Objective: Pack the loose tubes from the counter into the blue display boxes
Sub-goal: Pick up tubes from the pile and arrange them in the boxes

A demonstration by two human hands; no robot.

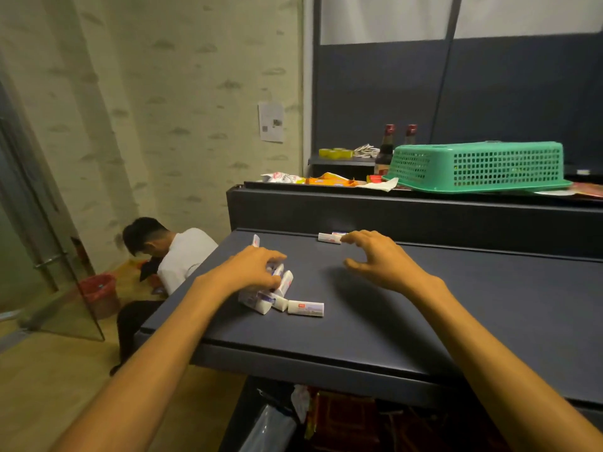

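Observation:
Several small white tubes lie in a loose pile [280,296] on the dark counter [375,321], left of centre. My left hand [251,267] sits on top of that pile with its fingers curled round some of the tubes. One tube [306,308] lies apart at the pile's right end, and another [256,240] stands tilted just beyond my left hand. Two more tubes [330,237] lie at the counter's far edge. My right hand [375,256] hovers with spread, relaxed fingers, its fingertips close to those two tubes. No blue display box is in view.
A raised dark ledge [408,210] runs behind the counter, carrying an upturned green basket [476,166], snack packets [329,181] and two dark bottles [386,148]. A person in a white shirt [182,256] crouches on the floor to the left, beside a red bin [99,293].

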